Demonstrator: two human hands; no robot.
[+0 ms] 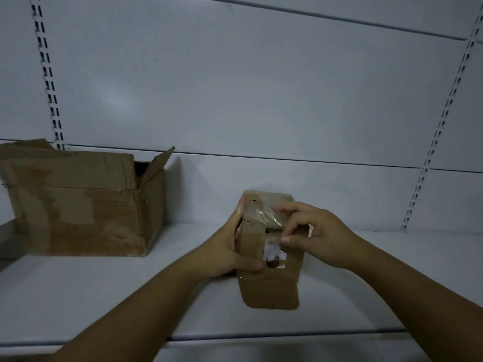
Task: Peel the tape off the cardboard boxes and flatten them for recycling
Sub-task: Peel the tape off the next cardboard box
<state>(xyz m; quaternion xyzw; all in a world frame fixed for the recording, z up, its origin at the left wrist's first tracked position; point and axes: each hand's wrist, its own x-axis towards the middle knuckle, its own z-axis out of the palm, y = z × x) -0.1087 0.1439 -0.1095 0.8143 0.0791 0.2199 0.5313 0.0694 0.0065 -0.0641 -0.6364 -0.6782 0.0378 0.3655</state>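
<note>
- Head view: small box (269,288) stands on the white shelf (104,296), near its front edge, right of centre.
- Left hand (230,246) grips the box's left side, fingers (241,205) curled up the far edge, thumb on the near face.
- Right hand (321,231) is at the box top, thumb and forefinger pinching a loose edge of clear tape (261,212); its other fingers are loosely curled behind.
- The tape runs across the top, crinkled and glossy, and looks partly lifted. How far down the far side it goes, you cannot tell.
- Step in hand, as I judge it: peeling this strip.
- Pull low and back along the tape's own line, not straight up, so it's less likely to snap or tear off paper.
- Brace with the left hand against the pull, or the light box will likely tip or slide.
- If the strip splits, re-pinch close to the cardboard.
- The near face has a torn patch showing white; go gently there.
- Large box (78,205) sits well apart at the left, flaps open, not yet flattened; tape bands are visible on it.
</note>
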